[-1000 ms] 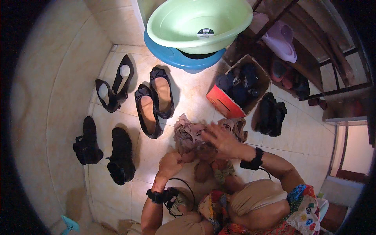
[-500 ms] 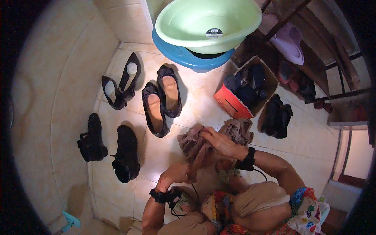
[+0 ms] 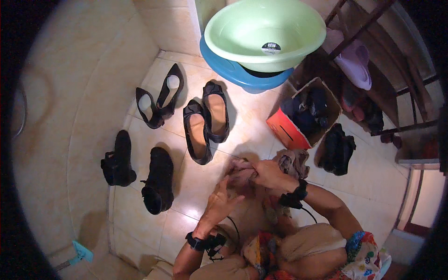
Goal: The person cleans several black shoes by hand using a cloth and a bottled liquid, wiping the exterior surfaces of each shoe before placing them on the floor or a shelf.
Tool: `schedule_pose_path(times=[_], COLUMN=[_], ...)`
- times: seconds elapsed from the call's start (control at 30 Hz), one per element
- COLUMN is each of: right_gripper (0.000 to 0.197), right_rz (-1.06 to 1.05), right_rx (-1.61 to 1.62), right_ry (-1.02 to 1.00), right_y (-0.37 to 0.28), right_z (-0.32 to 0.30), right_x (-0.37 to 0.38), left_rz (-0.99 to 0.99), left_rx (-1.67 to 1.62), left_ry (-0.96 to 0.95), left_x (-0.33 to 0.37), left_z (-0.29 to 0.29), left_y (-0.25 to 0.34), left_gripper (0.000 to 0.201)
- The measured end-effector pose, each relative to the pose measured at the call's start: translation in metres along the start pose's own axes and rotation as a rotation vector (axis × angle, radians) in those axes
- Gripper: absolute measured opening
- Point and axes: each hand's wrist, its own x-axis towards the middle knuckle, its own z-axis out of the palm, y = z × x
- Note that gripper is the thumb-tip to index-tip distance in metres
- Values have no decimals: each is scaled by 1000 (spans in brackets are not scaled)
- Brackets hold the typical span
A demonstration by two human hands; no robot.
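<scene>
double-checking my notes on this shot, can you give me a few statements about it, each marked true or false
1. The green basin sits above the blue basin. True.
2. The red box is upside down. False: its open side faces up, with dark items inside.
3. The right hand touches the pinkish cloth. True.
4. The left hand is inside a black boot. False: it is close to the pinkish cloth, fingers spread.
5. The flats with tan insoles are left of the red box. True.
6. The black boots are on a rack. False: they are on the tiled floor.
</scene>
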Motion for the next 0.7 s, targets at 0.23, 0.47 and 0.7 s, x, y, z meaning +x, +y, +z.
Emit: schedule_pose_path(times=[0.23, 0.47, 0.7], right_gripper=[32, 86, 100], right_rz=[-291, -374, -581], right_rx=[999, 382, 255], right_ry=[82, 567, 368], right_y=[-25, -49, -76], right_z=[-28, -43, -18], right_x=[-12, -10, -20], left_rz=[74, 218, -207], left_rx=[-578, -1122, -1312], left_ry=[-102, 165, 252], left_x=[20, 25, 26], left_z=[12, 8, 9], left_y=[22, 14, 13], left_gripper=[71, 33, 29])
